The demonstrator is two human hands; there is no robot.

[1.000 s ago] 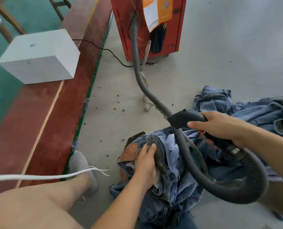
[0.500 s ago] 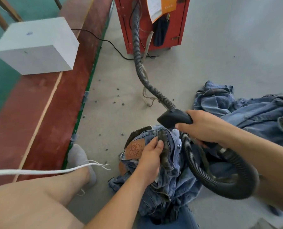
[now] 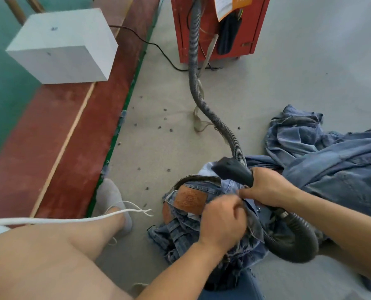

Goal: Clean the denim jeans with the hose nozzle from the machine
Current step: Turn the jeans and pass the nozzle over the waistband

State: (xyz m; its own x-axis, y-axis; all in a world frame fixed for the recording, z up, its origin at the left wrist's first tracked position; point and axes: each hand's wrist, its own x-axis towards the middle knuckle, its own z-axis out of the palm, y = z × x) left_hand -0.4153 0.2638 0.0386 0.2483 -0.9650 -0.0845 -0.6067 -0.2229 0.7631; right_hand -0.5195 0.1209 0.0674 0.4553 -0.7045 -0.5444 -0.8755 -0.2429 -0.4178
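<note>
Denim jeans: the crumpled blue denim jeans (image 3: 204,224) lay bunched on the grey concrete floor (image 3: 266,94) in front of the person, waistband up, with a brown leather waist patch (image 3: 189,199) showing.
Left hand: the left hand (image 3: 222,221) rested on top of the bunch just right of the patch, its grip curled around a fold of the denim.
Right hand: the right hand (image 3: 266,188) had its grip wrapped around the black plastic hose nozzle (image 3: 232,168), thumb and fingers closed about the handle.
Nozzle: its dark mouth pointed left and lay at the jeans' waistband, touching or just above the cloth; I could not tell which.
Hose: a grey ribbed hose (image 3: 194,68) ran from the red metal machine (image 3: 215,29) across the floor, and looped under the right wrist.
More denim: a second heap of blue denim garments (image 3: 331,161) lay to the right, touching the jeans.
Left side: a white rectangular block (image 3: 61,46) sat on a red-brown board (image 3: 57,126); a bare leg with a grey sock (image 3: 113,200) stood beside the board.
</note>
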